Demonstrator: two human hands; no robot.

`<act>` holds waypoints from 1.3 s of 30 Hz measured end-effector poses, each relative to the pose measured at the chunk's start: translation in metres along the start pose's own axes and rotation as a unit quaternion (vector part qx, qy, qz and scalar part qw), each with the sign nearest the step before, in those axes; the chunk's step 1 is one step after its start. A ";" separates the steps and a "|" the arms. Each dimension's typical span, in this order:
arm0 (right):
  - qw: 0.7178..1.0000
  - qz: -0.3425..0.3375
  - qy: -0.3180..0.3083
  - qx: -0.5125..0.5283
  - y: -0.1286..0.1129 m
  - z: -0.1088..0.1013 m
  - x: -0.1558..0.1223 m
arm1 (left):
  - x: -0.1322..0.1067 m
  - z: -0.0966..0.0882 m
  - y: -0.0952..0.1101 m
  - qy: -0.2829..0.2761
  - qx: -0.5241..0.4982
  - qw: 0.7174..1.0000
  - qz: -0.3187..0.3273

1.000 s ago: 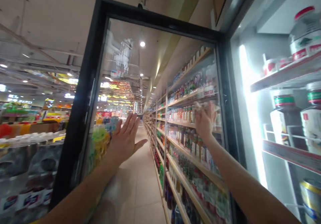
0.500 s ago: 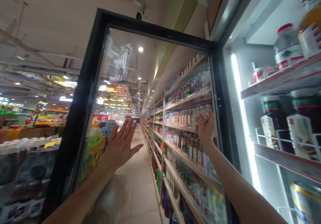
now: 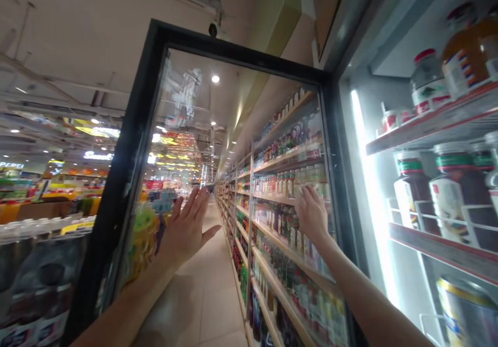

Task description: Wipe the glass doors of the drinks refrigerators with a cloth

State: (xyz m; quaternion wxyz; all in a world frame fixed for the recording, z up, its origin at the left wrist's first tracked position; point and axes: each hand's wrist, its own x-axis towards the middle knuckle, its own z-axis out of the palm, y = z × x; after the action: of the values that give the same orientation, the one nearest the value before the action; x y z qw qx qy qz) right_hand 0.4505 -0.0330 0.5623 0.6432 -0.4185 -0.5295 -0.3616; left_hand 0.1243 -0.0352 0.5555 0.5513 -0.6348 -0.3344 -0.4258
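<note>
A glass door with a black frame [image 3: 134, 144] stands swung open in front of me. Flat against its pane, or just short of it, my left hand [image 3: 189, 225] is open with the fingers stretched and the thumb apart. My right hand [image 3: 313, 212] is at the right part of the glass, near the hinge side. Its fingers are bent together, and a small pale patch shows at their tips; whether this is a cloth, a tissue or a reflection is unclear.
To the right, lit cooler shelves [image 3: 439, 113] hold dark bottles [image 3: 453, 191], a red-capped bottle [image 3: 428, 82] and a can [image 3: 465, 310]. Through the glass show long shelves of drinks and a tiled aisle floor [image 3: 212, 290]. Large packed bottles [image 3: 42, 269] stand at left.
My right hand has moved slightly left and down across the glass, turning from knuckles-up to a flatter pose. My left hand stays nearly in place. The view has shifted a little to the right.
</note>
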 end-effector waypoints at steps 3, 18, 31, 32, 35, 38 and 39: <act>0.998 -0.037 -0.041 -0.038 0.000 0.005 -0.003 | -0.001 -0.001 0.003 0.004 0.005 1.000 -0.006; 0.986 -0.156 -0.043 -0.035 -0.033 0.029 0.032 | -0.004 0.002 0.006 0.011 0.019 1.000 -0.016; 0.995 0.023 0.041 -0.091 -0.004 0.019 0.016 | -0.011 0.004 0.013 0.008 -0.006 0.998 -0.057; 0.994 0.040 0.051 -0.089 0.000 0.017 0.011 | -0.010 0.004 0.013 0.005 -0.009 0.998 -0.059; 0.988 -0.134 -0.056 -0.051 0.002 0.013 -0.013 | -0.014 0.002 0.016 0.000 -0.010 0.998 -0.061; 0.978 -0.171 -0.095 -0.071 0.007 0.007 -0.029 | -0.027 -0.001 0.022 -0.002 -0.002 0.999 -0.048; 0.988 -0.108 -0.061 -0.091 0.010 0.005 -0.031 | -0.033 -0.002 0.024 -0.001 0.000 0.999 -0.044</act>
State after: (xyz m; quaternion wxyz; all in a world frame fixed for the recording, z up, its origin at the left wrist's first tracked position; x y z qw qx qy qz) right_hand 0.4521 -0.0234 0.5305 0.5257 -0.4371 -0.5747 -0.4497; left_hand 0.1320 -0.0395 0.5157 0.5319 -0.6197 -0.3625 -0.4490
